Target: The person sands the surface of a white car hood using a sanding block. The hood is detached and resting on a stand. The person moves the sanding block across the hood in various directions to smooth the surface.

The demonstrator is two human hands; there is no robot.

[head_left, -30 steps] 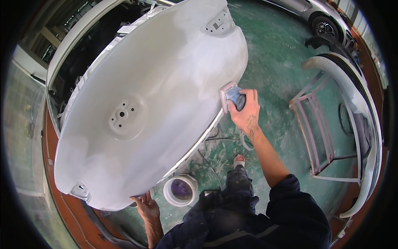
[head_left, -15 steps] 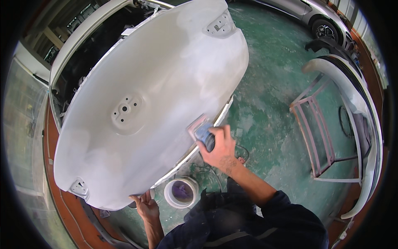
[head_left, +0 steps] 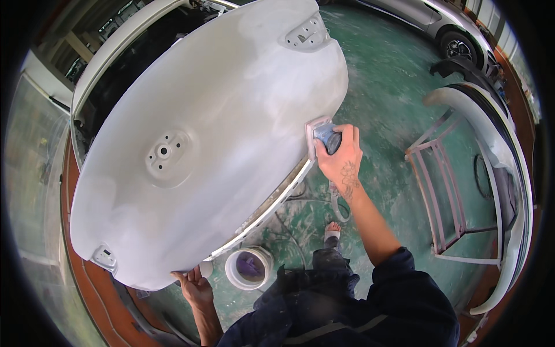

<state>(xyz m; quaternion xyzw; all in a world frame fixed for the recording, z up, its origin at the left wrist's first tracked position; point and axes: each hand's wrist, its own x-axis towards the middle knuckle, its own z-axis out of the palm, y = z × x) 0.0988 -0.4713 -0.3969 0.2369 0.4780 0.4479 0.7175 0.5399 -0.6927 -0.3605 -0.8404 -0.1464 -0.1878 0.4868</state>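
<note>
A large white car trunk lid (head_left: 231,127), its surface patchy with grey and white, fills the left and middle of the view. My right hand (head_left: 342,153) is closed over a blue sander (head_left: 328,139) with a pale pink square pad. The pad rests on the lid's right edge, tilted with the curve there. At the lid's near lower edge, my left hand (head_left: 196,287) grips the rim, thumb up against it and fingers curled; part of the grip is hidden under the lid.
A white bucket (head_left: 248,268) with something purple inside stands on the green floor below the lid. A hose (head_left: 341,209) hangs under my right wrist. A metal stand (head_left: 448,191) and white bumper (head_left: 514,185) are at right; a silver car (head_left: 416,14) is farther back.
My right hand has slid the sander up and to the right along the lid's edge. The lid shifts slightly in view. My left hand stays at the lower rim.
</note>
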